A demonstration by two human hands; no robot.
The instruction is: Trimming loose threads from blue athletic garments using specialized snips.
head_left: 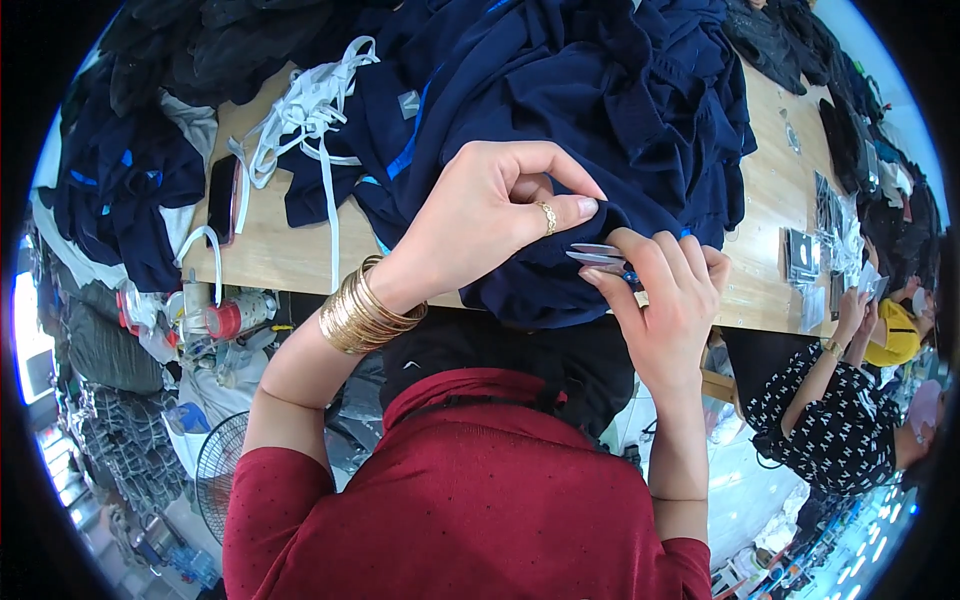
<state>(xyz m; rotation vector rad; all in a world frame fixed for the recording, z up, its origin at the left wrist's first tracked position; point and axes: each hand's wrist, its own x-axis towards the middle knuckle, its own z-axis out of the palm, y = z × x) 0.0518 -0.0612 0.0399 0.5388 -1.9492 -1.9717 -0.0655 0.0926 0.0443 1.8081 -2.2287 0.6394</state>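
My left hand, with a gold ring and several gold bangles at the wrist, pinches a fold of dark navy fabric from a big pile on the wooden table. Just to its right, my right hand grips small metal thread snips with a blue handle. Their blades point left and touch the pinched fold. Part of the fabric hangs over the table's near edge.
White elastic cords and a dark phone lie left on the table. More dark garments are heaped at the far left and back. Small packets lie at the right end. Another person in a dotted top works at lower right. A fan stands below.
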